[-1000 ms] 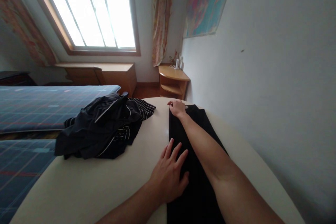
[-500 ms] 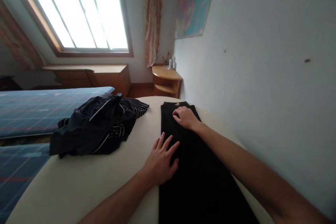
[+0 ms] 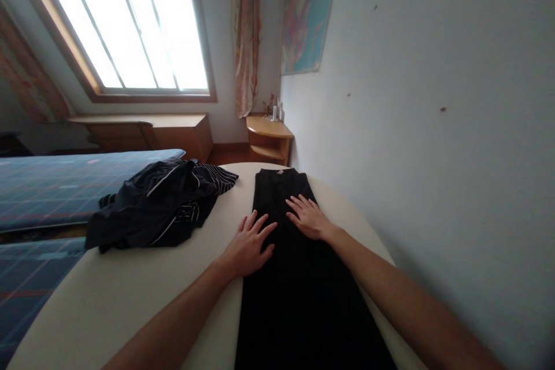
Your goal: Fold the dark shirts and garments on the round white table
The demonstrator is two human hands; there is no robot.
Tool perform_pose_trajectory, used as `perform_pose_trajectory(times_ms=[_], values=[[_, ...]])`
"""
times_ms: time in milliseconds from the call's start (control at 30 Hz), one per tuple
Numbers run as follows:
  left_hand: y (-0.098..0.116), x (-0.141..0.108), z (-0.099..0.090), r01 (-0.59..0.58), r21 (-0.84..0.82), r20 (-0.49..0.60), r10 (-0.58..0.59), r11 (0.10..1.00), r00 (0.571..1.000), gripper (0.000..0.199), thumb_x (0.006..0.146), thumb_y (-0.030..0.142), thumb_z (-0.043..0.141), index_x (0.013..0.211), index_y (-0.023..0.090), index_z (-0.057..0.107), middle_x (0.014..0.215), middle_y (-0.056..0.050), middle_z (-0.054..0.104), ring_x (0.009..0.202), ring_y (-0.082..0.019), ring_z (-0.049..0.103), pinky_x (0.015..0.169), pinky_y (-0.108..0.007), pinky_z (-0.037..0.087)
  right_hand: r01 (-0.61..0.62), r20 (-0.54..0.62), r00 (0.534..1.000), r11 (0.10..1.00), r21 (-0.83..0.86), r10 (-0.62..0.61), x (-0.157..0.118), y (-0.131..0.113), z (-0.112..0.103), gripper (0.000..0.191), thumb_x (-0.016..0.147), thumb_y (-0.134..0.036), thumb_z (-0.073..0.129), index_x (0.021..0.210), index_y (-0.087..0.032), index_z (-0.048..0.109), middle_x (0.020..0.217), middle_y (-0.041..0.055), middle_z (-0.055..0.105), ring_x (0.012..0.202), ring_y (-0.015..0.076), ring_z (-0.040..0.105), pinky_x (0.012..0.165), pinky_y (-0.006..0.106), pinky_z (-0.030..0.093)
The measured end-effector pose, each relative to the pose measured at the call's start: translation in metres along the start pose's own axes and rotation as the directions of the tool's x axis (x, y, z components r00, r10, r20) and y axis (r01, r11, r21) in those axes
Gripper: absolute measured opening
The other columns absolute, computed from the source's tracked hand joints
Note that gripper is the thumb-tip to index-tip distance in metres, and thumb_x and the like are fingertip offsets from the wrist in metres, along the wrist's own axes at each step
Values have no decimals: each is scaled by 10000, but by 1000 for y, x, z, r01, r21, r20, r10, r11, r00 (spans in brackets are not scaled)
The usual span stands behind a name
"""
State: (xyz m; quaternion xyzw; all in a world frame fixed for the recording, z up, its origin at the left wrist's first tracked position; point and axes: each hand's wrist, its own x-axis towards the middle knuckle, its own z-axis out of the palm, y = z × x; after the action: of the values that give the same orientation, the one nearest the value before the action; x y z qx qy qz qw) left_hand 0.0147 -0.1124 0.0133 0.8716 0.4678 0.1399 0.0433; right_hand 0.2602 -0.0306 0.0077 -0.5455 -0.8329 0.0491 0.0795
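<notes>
A black garment (image 3: 299,300) lies long and flat on the cream round table (image 3: 143,300), its collar-like end with a small pale label at the far side. My left hand (image 3: 249,245), fingers spread, rests over the garment's left edge. On the garment's right side, nearer its far end, my right hand (image 3: 307,217) lies flat with its fingers stretched out. Neither hand grips anything. The garment's near end runs out of view at the bottom.
A crumpled dark garment with white stripes (image 3: 151,205) lies at the table's left edge. Beyond it is a bed with a blue plaid cover (image 3: 56,185). A white wall (image 3: 433,185) runs close along the right. A small corner shelf (image 3: 269,127) stands behind.
My right hand has moved back from the garment's collar end, its curled fingers now stretched flat. My left hand has slid slightly forward along the left edge. The view has shifted a little right.
</notes>
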Motion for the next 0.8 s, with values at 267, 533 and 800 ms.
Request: perform_pose_trajectory(times_ms=[267, 533, 800], values=[[-39, 30, -6, -11, 26, 56, 9, 1000, 998, 555, 966, 393, 510, 1505, 303, 415, 1605, -75, 350, 1520, -344, 155, 1196, -583, 189, -60, -14, 998, 998, 16, 60, 40, -4, 1, 632, 1015, -571, 281, 1540, -231, 376, 1621, 57, 317, 1521, 279, 184, 1218, 504, 161], [-33, 32, -15, -149, 79, 43, 146, 986, 988, 443, 951, 195, 509, 1379, 287, 576, 1533, -85, 464, 1444, -289, 378, 1191, -516, 274, -72, -84, 994, 997, 40, 75, 53, 0, 7, 596, 1015, -566, 309, 1510, -258, 429, 1606, 56, 352, 1509, 268, 228, 1205, 501, 192], [9, -43, -32, -382, -43, 127, 384, 923, 914, 438, 899, 19, 477, 1225, 275, 616, 1437, -31, 569, 1362, -235, 491, 1108, -417, 430, 211, -210, 957, 977, 22, -202, 43, -8, -2, 402, 994, -307, 487, 1386, -288, 572, 1385, 37, 618, 1383, 226, 431, 1213, 496, 142]])
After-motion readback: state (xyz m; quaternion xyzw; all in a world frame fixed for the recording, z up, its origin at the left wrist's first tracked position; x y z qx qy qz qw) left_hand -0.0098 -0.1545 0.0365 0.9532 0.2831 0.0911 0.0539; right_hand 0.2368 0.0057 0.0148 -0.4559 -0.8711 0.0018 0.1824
